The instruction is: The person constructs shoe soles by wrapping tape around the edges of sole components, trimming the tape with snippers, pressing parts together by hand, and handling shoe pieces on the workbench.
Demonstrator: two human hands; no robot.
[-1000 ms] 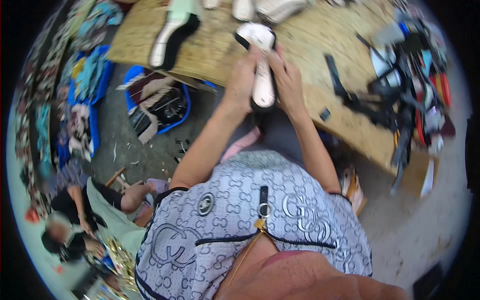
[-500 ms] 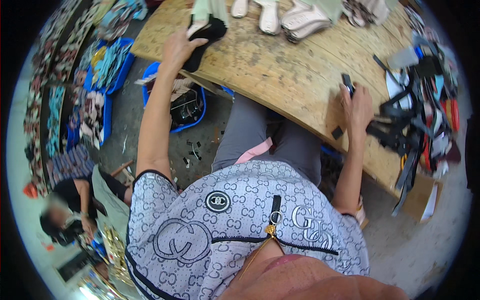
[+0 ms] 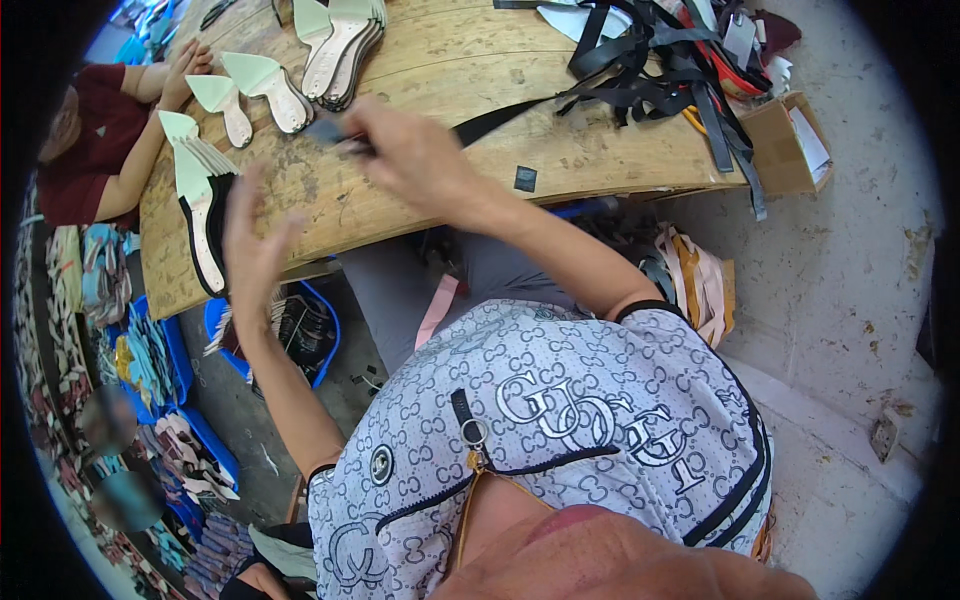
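My right hand [image 3: 415, 160] is over the table, its fingers closed on a black strap [image 3: 495, 122] that trails right to a tangled pile of straps. A blurred dark end sticks out at its fingertips. My left hand [image 3: 257, 240] is at the table's front edge with fingers spread, blurred and apparently holding nothing. Just left of it lies a fanned stack of sole-shaped pieces [image 3: 203, 225], pale green at the top, beige below, with black edging. Beyond my hands lie single pieces of the same kind [image 3: 234, 118] and a thicker stack [image 3: 340, 55].
The strap pile [image 3: 640, 85] covers the table's right end, near a cardboard box [image 3: 790, 145]. A small black square [image 3: 525, 179] lies on the wooden table [image 3: 560, 150]. At the far left another person's arms [image 3: 150, 150] rest on it. Blue baskets [image 3: 322, 350] stand below.
The view has turned right. My left hand has let go of the black-edged stack. My right hand has moved left across the table, now with the long strap trailing from it.
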